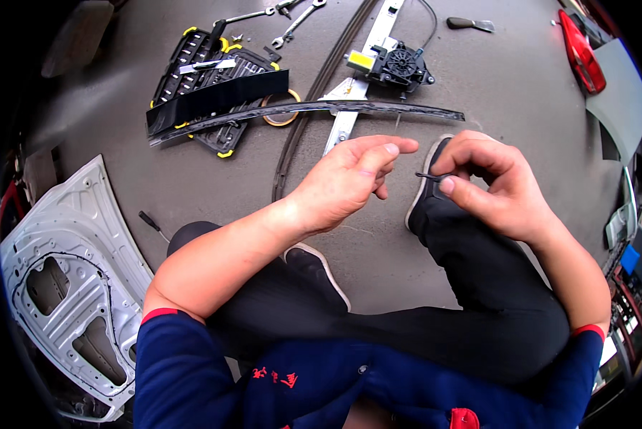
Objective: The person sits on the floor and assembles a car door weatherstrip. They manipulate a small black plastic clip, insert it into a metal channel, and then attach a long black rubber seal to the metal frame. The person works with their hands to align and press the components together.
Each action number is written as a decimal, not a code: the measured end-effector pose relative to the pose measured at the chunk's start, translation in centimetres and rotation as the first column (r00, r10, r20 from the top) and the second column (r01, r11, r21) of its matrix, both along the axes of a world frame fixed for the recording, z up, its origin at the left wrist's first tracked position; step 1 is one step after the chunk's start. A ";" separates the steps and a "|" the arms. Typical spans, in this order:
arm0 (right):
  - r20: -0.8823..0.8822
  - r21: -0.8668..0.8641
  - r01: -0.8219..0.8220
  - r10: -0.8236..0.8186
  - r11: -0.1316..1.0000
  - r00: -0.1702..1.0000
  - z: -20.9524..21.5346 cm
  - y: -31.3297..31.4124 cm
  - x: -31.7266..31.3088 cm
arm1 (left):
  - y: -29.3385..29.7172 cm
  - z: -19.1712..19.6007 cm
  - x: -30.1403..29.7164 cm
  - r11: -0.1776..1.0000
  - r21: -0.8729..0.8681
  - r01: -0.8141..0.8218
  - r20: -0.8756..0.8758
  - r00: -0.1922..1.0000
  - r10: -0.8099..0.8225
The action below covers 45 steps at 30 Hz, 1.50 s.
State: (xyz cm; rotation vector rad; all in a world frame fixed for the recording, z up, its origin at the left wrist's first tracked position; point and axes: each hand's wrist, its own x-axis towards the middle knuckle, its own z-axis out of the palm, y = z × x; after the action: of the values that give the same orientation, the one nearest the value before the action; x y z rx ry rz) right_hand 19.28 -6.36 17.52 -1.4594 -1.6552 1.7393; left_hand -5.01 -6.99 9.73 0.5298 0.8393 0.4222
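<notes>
My right hand [496, 182] pinches a short, thin black strip [428, 176] between thumb and forefinger, above my right shoe [439, 161]. The exact kind of strip is too small to make out. To its left, my left hand [353, 175] hovers with the forefinger stretched toward the right hand, the other fingers loosely bent and nothing visible in it. Just beyond both hands, a long black trim strip [399, 109] lies across a window regulator rail [344, 123], whose black motor [403, 64] faces up.
An open black tool case [224, 146] lies at the far left, with a black panel [221, 100] and a tape roll [292, 114]. Wrenches [298, 23] and a scraper [469, 24] lie beyond. A silver door panel [85, 286] stands left; a red tail light [582, 53] is far right.
</notes>
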 end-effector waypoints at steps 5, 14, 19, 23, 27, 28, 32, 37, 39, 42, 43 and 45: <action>0.055 0.093 -0.069 0.065 0.993 0.996 -0.6 0.0 -1.0 | 0.3 1.2 0.3 0.972 0.146 0.184 -0.093 0.981 -0.171; 0.118 0.180 -0.013 -0.008 0.984 0.993 -0.1 -0.1 -1.5 | -0.1 2.0 0.5 0.979 0.188 0.074 -0.114 0.992 -0.053; 0.133 0.255 -0.038 0.004 0.966 0.991 -0.1 0.1 -1.0 | 0.4 1.8 0.5 0.990 0.132 0.055 -0.078 0.996 -0.045; 0.097 0.346 -0.050 0.018 0.937 0.995 0.2 0.4 -1.1 | 0.9 0.6 -0.7 0.999 0.022 -0.023 0.163 0.986 0.019; 0.120 0.380 -0.080 0.037 0.922 0.992 0.0 0.1 -1.1 | 1.1 1.4 0.0 0.982 0.143 0.123 0.047 0.990 -0.131; 0.132 0.375 -0.131 0.088 0.918 0.987 0.1 0.1 -1.2 | 1.1 1.5 0.1 0.956 0.190 0.225 -0.054 0.974 -0.219; 0.115 0.349 -0.075 0.036 0.934 0.993 0.1 0.1 -1.1 | 1.5 1.5 0.0 0.954 0.220 0.204 -0.068 0.979 -0.194; 0.143 0.335 -0.102 0.056 0.937 0.988 0.4 0.3 -1.2 | 1.0 1.5 0.2 0.958 0.243 0.152 -0.046 0.988 -0.146; 0.153 0.329 -0.109 0.061 0.938 0.986 0.4 0.4 -1.0 | 1.2 1.6 0.2 0.952 0.258 0.164 -0.065 0.986 -0.153; 0.099 0.290 -0.074 0.047 0.954 0.994 0.4 0.5 -0.7 | 1.3 1.5 0.2 0.963 0.231 0.136 -0.066 0.990 -0.124; 0.084 0.291 -0.056 0.033 0.955 0.996 0.4 0.5 -0.8 | 1.4 1.4 0.1 0.985 0.154 0.080 0.010 0.997 -0.083; 0.069 0.292 -0.037 0.018 0.956 0.997 0.6 0.6 -0.9 | 1.6 0.8 -0.4 0.997 0.073 0.029 0.082 0.996 -0.035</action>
State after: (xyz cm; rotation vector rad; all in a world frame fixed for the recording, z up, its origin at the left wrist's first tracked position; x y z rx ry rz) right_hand 18.37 -5.71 18.09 -1.3717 -1.8814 1.3971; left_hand -5.40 -5.39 10.48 0.5873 0.7370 0.4429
